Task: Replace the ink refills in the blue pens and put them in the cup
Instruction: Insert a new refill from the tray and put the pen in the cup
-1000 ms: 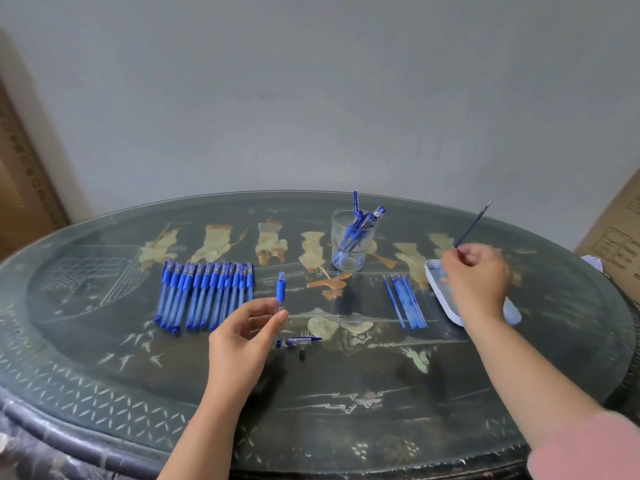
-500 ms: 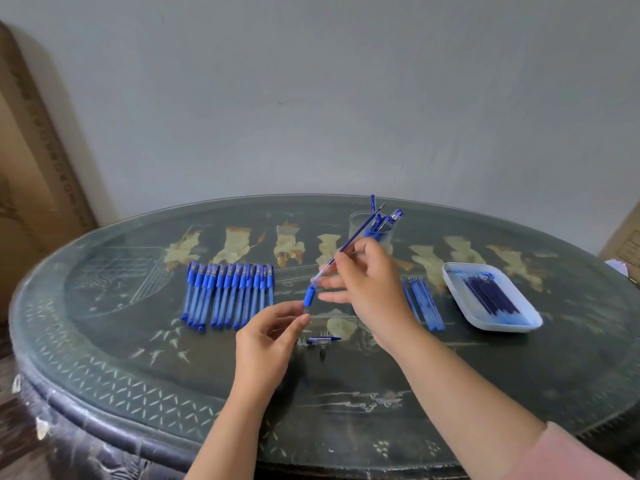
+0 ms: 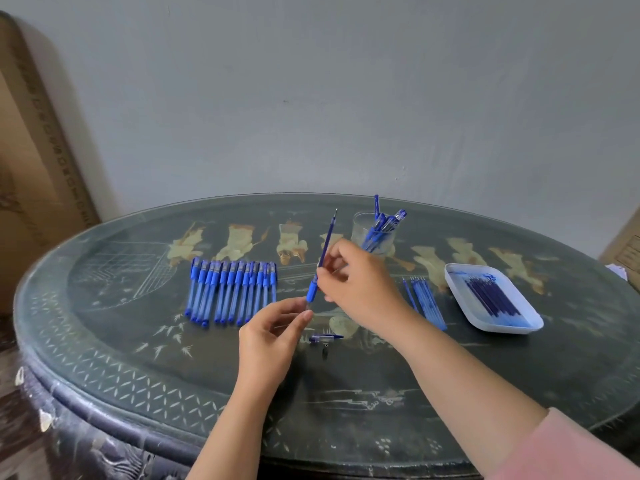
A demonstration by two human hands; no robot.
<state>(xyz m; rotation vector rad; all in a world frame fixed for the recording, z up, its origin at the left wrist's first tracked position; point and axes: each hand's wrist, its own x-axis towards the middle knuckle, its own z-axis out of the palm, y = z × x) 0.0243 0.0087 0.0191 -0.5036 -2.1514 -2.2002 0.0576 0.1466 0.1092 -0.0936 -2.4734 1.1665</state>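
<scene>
My left hand pinches a clear pen barrel with a blue grip, tilted up above the table. My right hand pinches a thin blue refill whose lower end goes into the barrel's top; its tip points up. A row of several blue pens lies to the left. A clear cup at the back holds several pens. A pen cap and a small dark tip piece lie under my hands.
Loose blue refills lie right of my hands. A white tray with darker refills sits further right. The round dark table has a raised edge. Cardboard boxes stand at the left and far right.
My right hand came from the tray with a refill and brought it to the barrel in my left hand. The refill now stands steeper, with its lower end in the barrel.
</scene>
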